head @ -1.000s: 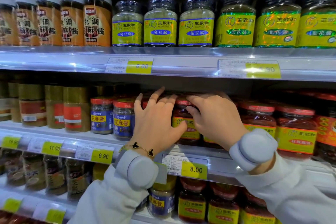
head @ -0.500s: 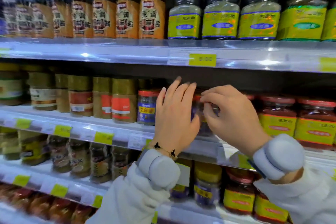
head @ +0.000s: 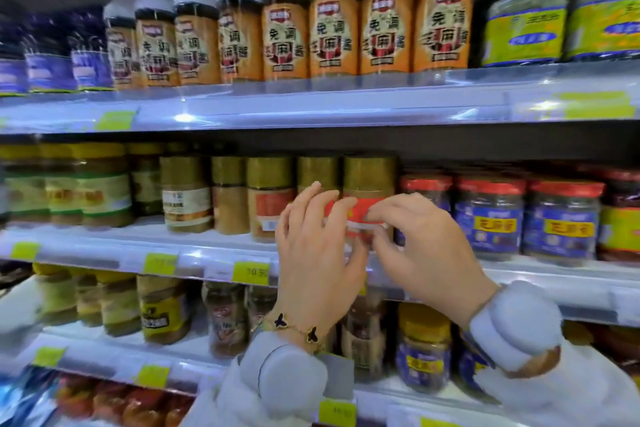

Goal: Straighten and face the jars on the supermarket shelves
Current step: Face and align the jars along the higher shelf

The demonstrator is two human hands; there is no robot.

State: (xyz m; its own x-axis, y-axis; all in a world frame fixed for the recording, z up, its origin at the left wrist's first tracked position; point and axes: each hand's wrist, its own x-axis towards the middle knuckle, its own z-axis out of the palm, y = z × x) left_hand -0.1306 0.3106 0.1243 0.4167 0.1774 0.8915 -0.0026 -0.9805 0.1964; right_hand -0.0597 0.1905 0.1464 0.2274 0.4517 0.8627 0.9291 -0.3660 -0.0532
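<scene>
The fingers (head: 388, 206) of the right hand (head: 426, 250) are curled and pinch the gold-lid jar (head: 369, 191) at its red label, thumb below, other fingers above. The left hand (head: 311, 253) has its fingers spread and a little bent, and they lie against the left side of the same jar. This jar stands on the middle shelf (head: 194, 250), near its front edge, at the right end of a row of gold-lid jars. Just right of it stand blue-label jars (head: 488, 218) with red lids. A bracelet (head: 294, 328) with dark charms is on the left wrist, and both sleeves are white. On the upper shelf (head: 311, 107) stand orange bottles (head: 386, 21) with white caps. The picture is a little blurred.
</scene>
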